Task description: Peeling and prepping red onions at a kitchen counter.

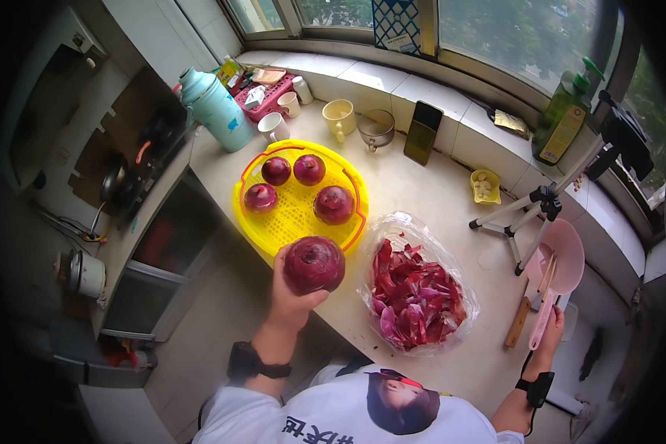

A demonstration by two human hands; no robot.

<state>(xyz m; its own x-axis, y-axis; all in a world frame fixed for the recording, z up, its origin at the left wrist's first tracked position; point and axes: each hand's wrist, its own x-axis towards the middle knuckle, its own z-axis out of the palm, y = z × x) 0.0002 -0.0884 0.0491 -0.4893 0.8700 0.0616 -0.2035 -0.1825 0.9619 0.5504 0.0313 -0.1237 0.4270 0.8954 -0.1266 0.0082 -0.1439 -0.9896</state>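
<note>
My left hand [297, 302] holds a large red onion [314, 265] from below, at the near rim of a yellow plastic basket [288, 222]. Several more red onions, one of them [333, 205] at the right, lie in that basket. Right of it, a clear plastic bag [416, 283] is filled with red onion skins [416, 302]. My right hand [552, 333] is at the handle of a pink plastic strainer or ladle [558, 255], partly hidden behind it; its grip is unclear. Wooden chopsticks [548, 275] lie in the pink utensil, beside a wooden-handled knife [518, 322].
A tripod [544, 205] stands at the right, near a yellow dish [485, 186] of garlic cloves. Along the back are a blue thermos [216, 111], a pink basket [266, 99], a yellow mug [339, 117], a glass cup [376, 129], a phone [423, 132] and a green pump bottle [563, 119].
</note>
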